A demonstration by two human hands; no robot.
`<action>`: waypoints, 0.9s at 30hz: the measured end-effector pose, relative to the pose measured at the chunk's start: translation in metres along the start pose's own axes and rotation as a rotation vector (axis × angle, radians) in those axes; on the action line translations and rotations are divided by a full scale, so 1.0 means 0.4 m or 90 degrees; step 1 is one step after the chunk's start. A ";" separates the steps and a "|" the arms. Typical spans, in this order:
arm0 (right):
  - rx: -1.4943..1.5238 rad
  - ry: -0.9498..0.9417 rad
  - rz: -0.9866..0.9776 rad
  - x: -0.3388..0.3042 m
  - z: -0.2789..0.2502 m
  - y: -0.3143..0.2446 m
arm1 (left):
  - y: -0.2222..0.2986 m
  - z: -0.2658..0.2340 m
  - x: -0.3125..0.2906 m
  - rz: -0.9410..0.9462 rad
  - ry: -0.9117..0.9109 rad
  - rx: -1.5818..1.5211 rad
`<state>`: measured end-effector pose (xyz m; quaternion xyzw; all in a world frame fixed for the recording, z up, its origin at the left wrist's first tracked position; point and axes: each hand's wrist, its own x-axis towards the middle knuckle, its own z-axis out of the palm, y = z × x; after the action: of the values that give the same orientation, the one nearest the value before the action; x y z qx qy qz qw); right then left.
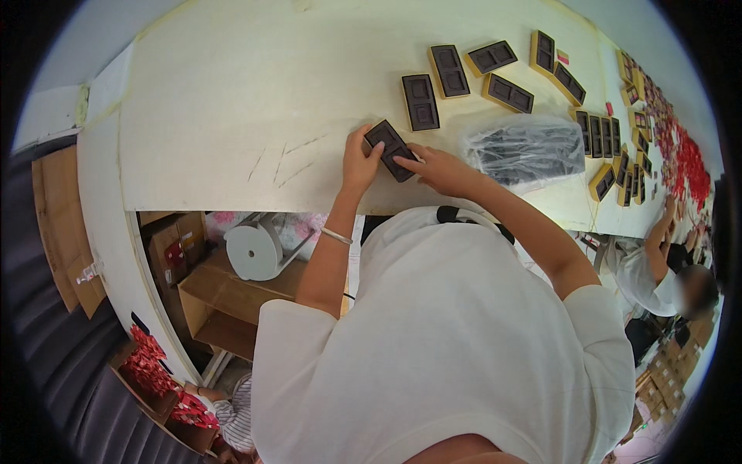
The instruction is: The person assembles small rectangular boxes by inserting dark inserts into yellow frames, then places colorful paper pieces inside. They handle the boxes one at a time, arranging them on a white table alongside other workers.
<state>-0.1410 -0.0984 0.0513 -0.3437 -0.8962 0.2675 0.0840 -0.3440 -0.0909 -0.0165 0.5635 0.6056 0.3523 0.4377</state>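
Note:
A small box with a black insert tray point(389, 150) is tilted between my hands at the near edge of the white table. My left hand point(359, 161) grips its left side, with the thumb over the insert. From the right, my right hand point(443, 168) holds the lower right side, fingers touching the recesses. Just beyond it lies an open gold-sided box point(420, 103) with the same kind of black insert. To the right of my right hand is a clear plastic bag point(525, 148) holding a stack of black trays.
Several more gold-sided boxes point(450, 71) lie scattered at the far right, and a row of them point(599, 134) stands past the bag. Red pieces point(680, 147) are heaped farther right, near another person point(645, 267). Below the table are a white roll point(254, 252) and a cardboard box point(224, 298).

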 end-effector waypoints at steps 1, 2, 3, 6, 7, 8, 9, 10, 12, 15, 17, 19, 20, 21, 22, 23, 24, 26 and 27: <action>-0.024 -0.003 -0.026 -0.001 0.022 0.024 | -0.006 -0.001 -0.001 -0.018 -0.003 -0.001; -0.050 -0.003 -0.047 -0.001 0.020 0.034 | 0.003 0.000 0.000 -0.033 -0.011 -0.003; -0.060 -0.012 -0.031 -0.006 0.021 0.036 | 0.013 -0.002 -0.001 -0.047 -0.020 -0.004; -0.084 -0.036 0.021 0.003 0.025 0.018 | -0.029 0.003 0.001 0.078 0.009 -0.019; -0.089 -0.044 0.045 0.004 0.037 0.016 | -0.027 0.000 -0.010 0.084 -0.020 0.003; -0.099 -0.051 0.072 0.006 0.044 0.023 | -0.040 0.001 -0.014 0.104 -0.046 -0.036; -0.100 -0.069 0.050 0.017 0.058 0.034 | -0.067 -0.002 -0.023 0.051 -0.074 -0.156; -0.102 -0.087 0.041 0.020 0.066 0.054 | -0.048 -0.003 -0.024 0.021 -0.101 -0.218; -0.128 0.026 0.010 0.019 0.075 0.036 | -0.037 -0.014 -0.037 0.018 -0.072 -0.113; -0.107 0.094 0.069 0.032 0.067 -0.009 | 0.013 -0.013 -0.044 -0.006 -0.059 -0.105; -0.089 0.135 0.108 0.035 0.119 -0.006 | 0.009 -0.003 -0.042 0.002 -0.095 -0.168; -0.101 0.192 0.114 0.038 0.138 -0.019 | 0.006 0.002 -0.039 -0.001 -0.114 -0.224; -0.099 0.176 0.122 0.040 0.145 -0.021 | 0.026 0.001 -0.048 -0.020 -0.105 -0.215; -0.096 0.160 0.130 0.042 0.152 -0.020 | 0.038 0.001 -0.052 -0.039 -0.097 -0.206; -0.092 0.143 0.138 0.040 0.155 -0.012 | 0.038 -0.002 -0.050 -0.005 -0.091 -0.126; -0.038 0.127 0.121 0.032 0.129 -0.021 | 0.032 -0.007 -0.052 0.029 -0.083 -0.049; -0.051 0.122 0.119 0.032 0.132 -0.017 | 0.026 -0.011 -0.052 0.063 -0.074 0.027; -0.076 0.111 0.110 0.048 0.139 -0.015 | 0.018 -0.020 -0.054 0.096 -0.071 0.156; -0.116 0.082 0.112 0.051 0.139 -0.014 | 0.015 -0.026 -0.056 0.093 -0.077 0.210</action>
<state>-0.1782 -0.1120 0.0067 -0.4437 -0.8759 0.1689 0.0863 -0.3517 -0.1116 -0.0042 0.6904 0.5851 0.2447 0.3480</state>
